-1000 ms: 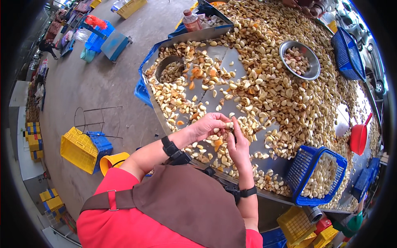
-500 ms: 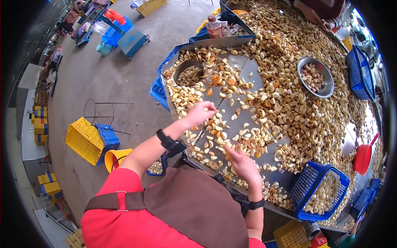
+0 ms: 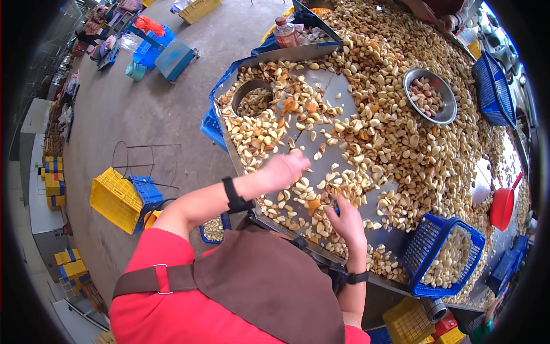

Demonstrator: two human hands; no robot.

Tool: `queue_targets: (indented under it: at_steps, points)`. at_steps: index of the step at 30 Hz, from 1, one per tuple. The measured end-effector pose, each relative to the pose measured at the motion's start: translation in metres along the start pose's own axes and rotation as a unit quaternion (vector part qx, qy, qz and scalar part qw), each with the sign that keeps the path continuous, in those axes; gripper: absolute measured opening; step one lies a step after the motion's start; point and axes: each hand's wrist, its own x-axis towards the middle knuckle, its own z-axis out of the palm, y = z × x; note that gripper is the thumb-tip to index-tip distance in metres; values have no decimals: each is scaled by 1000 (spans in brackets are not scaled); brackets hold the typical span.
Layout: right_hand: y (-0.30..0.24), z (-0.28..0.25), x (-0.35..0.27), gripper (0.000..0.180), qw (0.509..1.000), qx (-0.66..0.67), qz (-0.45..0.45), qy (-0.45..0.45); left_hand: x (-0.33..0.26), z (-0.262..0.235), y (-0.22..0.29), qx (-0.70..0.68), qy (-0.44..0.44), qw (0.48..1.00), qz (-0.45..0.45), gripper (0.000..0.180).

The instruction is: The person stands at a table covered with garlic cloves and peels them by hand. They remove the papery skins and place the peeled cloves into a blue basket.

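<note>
The left hand's fingers are curled in toward the palm, blurred, so whether the left hand (image 3: pixel 286 170) pinches anything cannot be told; it hangs over the near left part of the work surface. The right hand (image 3: pixel 348 221) is just to its right and nearer the body, fingers bent and pointing to the far left, with a small dark blue piece (image 3: pixel 334 207) at the fingertips; whether that is gripped or worn cannot be made out. The two hands are apart. Beneath and around them, garlic cloves (image 3: pixel 401 149) lie scattered over a metal table (image 3: pixel 348 105), thin near the hands and heaped thickly toward the far right. Black straps circle both wrists. Beyond the left hand, a round metal-walled opening (image 3: pixel 243 90) at the table's far left corner has cloves and scraps in and about it. To the right of the right hand, a blue plastic basket (image 3: pixel 417 249) tilts at the near edge, holding pale cloves. Farther off, a steel bowl (image 3: pixel 448 104) with pinkish cloves rests on the heap, a red scoop (image 3: pixel 502 209) lies at the right, and another blue basket (image 3: pixel 494 92) stands at the far right. A capped bottle (image 3: pixel 286 34) stands just past the far left edge, and another person's hands (image 3: pixel 429 14) reach over the far side. On the floor at left, a yellow crate (image 3: pixel 114 200) lies tipped beside a blue crate (image 3: pixel 147 198).
</note>
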Motion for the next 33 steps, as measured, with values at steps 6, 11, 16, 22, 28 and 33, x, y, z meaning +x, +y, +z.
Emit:
queue_targets:
  at_steps: [6,11,16,22,28,33]
  points:
    - [-19,-9,16,36,995,-18,-39,93,11,23,1,-23,-108,994,15,22]
    - [-22,22,36,24,992,-48,-52,108,3,4,-20,-188,-110,970,-109,21]
    - [-34,61,56,12,971,-198,-117,61,-28,-39,-38,-796,-113,559,-201,19]
    - [-43,54,51,12,962,-253,-99,12,-39,-26,-30,-835,-71,511,-193,28]
    - [-32,41,52,13,989,-146,-36,8,-39,-18,-15,-790,-14,543,-285,22]
    - [-49,9,37,23,993,82,-32,82,-27,6,9,-809,-129,455,-350,25]
